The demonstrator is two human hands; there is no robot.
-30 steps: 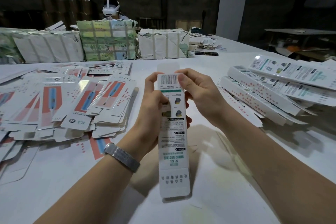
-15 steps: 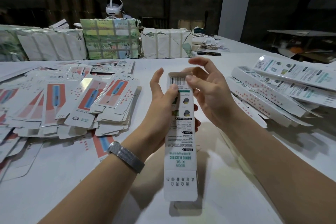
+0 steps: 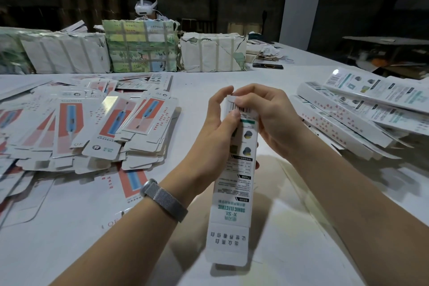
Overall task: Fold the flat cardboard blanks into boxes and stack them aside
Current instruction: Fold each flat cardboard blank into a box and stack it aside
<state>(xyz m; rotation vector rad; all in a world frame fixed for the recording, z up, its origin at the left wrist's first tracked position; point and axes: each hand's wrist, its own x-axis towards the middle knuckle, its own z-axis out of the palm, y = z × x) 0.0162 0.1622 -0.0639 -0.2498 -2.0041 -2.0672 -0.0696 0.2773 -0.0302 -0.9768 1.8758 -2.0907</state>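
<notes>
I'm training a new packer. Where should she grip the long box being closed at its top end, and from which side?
Grip the long box around its upper-middle body from the left, as the left hand does. The narrow upright shape suits a wrap-round grip, and this leaves the top flap free for the right hand coming from the right.

Both forearms bare, no sleeves in view. Left wrist wears silver mesh-weave metal band (image 3: 164,199), flat, snug, fine woven texture, edges catching light. Left hand (image 3: 214,137) and right hand (image 3: 267,118) bare, ungloved; short plain nails.
</notes>
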